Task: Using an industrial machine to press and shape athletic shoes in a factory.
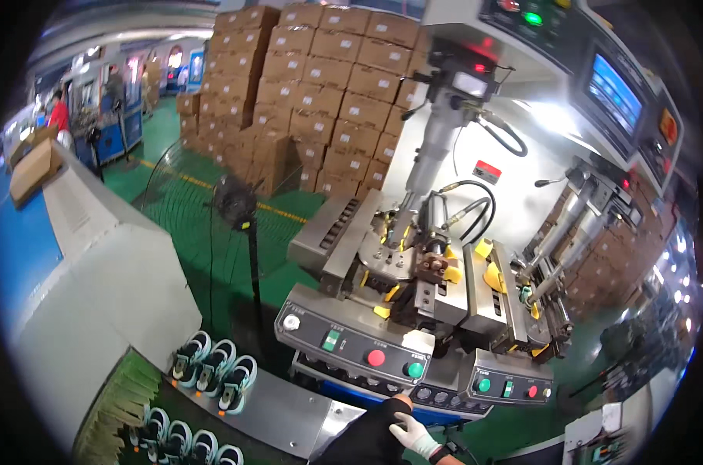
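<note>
My right hand (417, 436), in a white glove, reaches in at the lower edge. Its fingers are spread against a black sleeve (359, 438), which appears to cover my left forearm. Just past the sleeve's end shows a small bare patch of my left hand (403, 401); its fingers are hidden, so its grip cannot be told. This hand is close below a green push button (415, 370) on the grey control panel (351, 345) of a press machine. Above the panel, the press's metal plate (386, 260) sits under a slanted cylinder (433, 147).
Several black, white and mint shoes (212, 368) stand on a metal ledge (282, 426) and a green brush-edged surface at lower left. A second press station (549, 302) is to the right. A black fan (235, 201) and stacked cartons (336, 85) stand behind.
</note>
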Action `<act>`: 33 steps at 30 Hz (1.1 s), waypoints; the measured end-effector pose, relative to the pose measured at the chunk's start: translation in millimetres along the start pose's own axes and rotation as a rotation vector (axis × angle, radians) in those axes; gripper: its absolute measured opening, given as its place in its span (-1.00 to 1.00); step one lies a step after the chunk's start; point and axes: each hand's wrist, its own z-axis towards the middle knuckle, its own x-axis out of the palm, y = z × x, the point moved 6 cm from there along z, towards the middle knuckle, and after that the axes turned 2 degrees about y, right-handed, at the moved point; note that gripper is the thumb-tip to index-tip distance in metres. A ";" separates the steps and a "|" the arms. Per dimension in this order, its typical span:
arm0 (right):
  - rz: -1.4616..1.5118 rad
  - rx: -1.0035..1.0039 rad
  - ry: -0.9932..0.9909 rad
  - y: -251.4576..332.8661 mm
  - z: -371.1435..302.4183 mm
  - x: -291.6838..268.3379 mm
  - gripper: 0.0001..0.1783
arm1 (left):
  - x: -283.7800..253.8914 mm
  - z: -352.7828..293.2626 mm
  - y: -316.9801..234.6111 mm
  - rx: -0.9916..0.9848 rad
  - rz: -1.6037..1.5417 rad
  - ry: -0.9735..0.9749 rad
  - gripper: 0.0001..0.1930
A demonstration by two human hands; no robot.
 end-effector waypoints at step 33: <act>1.851 -0.026 -0.622 -72.9 -235.5 -40.3 -0.29 | 1.7 32.4 -804.8 1.519 -0.597 0.872 -0.61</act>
